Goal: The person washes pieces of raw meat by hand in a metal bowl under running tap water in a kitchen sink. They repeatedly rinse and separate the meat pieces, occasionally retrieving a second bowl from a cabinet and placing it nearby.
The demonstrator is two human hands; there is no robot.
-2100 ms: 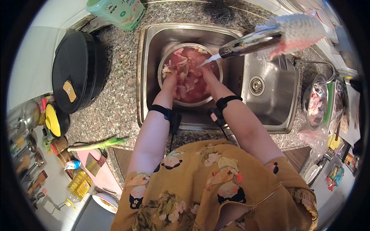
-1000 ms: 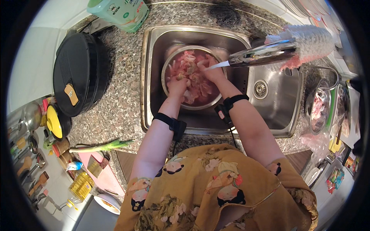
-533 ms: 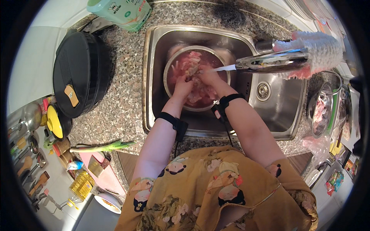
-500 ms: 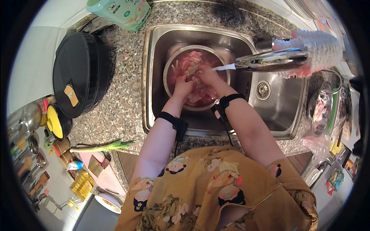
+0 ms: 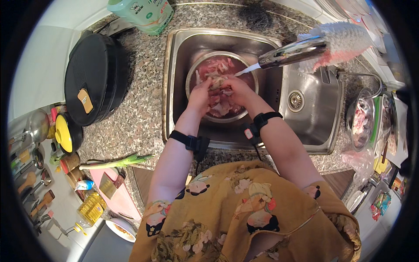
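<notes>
A round metal bowl (image 5: 194, 72) full of pink raw meat pieces (image 5: 220, 107) in reddish water stands in the left basin of a steel sink (image 5: 174, 52). My left hand (image 5: 200, 94) and my right hand (image 5: 233, 86) are both over the bowl, together holding a pale piece of meat (image 5: 217, 81) under a thin stream of water from the tap (image 5: 290, 52). Each wrist wears a black band.
A green soap bottle (image 5: 142, 13) stands behind the sink. A black round lidded pan (image 5: 94, 78) sits on the granite counter at left, a green onion (image 5: 118, 162) near the front edge. A glass bowl with meat (image 5: 362, 122) stands right of the sink.
Both hands have risen from deep in the bowl and now hold one piece of meat together under the running water. The view has shifted slightly.
</notes>
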